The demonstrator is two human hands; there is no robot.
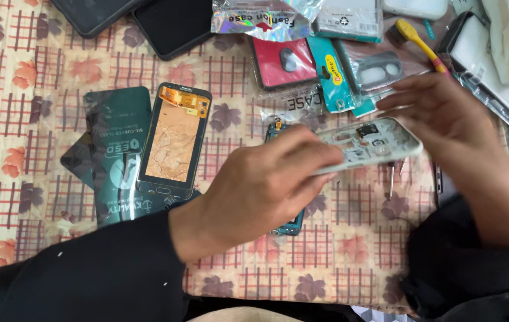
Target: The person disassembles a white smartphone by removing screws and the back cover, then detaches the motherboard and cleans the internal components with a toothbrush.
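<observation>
Surface [39,197] covered with checked cloth, leaf print, cluttered with phone parts and packaging. Left hand [266,185] over the middle of the cloth, fingers pinched shut on the near end of a pale phone frame [374,146]. Right hand [445,122] at the far end of the same frame, fingers extended along its upper edge, touching it; full grip not discernible. Frame held above the cloth, tilted, inner side with cut-outs facing up. Under the left hand, partly hidden: teal circuit board [293,225] lying flat. Just below the frame, small screwdriver [391,179] on the cloth. Left of the hands: opened phone [174,143] face down, orange-brown inner plate exposed, resting on a dark green packet [117,149]. Further up: red phone case [283,61] in clear wrap, shiny foil packet [260,21], teal packets beside it, yellow toothbrush [420,40] lying aslant. Top left: two dark phones [174,24] side by side. Black sleeves on both arms.
</observation>
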